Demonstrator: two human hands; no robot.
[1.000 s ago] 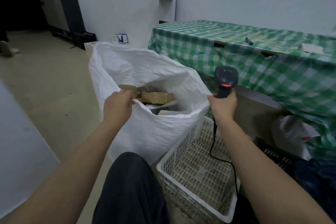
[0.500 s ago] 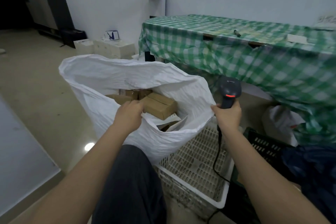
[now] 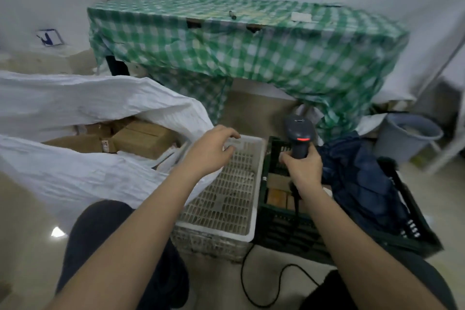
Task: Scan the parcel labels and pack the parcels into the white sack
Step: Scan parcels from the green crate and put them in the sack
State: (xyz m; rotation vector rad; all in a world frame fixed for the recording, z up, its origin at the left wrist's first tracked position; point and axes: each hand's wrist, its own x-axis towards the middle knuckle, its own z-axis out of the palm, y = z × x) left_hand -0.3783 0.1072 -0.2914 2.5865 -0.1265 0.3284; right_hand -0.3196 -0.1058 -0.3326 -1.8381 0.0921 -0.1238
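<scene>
**Inspector A:** What had changed at the moment of record?

**Inspector B:** The left hand (image 3: 211,151) had let go of the white sack (image 3: 83,178). Half a second before, it was gripping the near rim of the sack's mouth; now it hung over the far end of the white basket (image 3: 247,224), clear of the sack cloth. The view had also swung to the right, bringing a dark green crate (image 3: 284,229) into sight.

**Inspector A:** Meaning for the task?

**Inspector B:** In my judgement the person had finished with the sack opening and was turning to fetch the next parcel. The white basket appeared to hold no parcels. Brown boxes (image 3: 276,195) lay in the green crate, partly under a dark blue cloth (image 3: 357,181).

**Inspector A:** State of the fingers?

**Inspector B:** Left fingers (image 3: 227,133) loosely spread and slightly bent, holding nothing; whether they touched the basket rim could not be told. The right hand (image 3: 303,167) was wrapped round the handle of the scanner (image 3: 299,131), its red light lit, head aimed forward above the crate.

**Inspector A:** And the parcels already packed?

**Inspector B:** Several brown parcels (image 3: 143,137) lay inside the sack, which slumped open on the floor at the left, beside the basket.
</scene>
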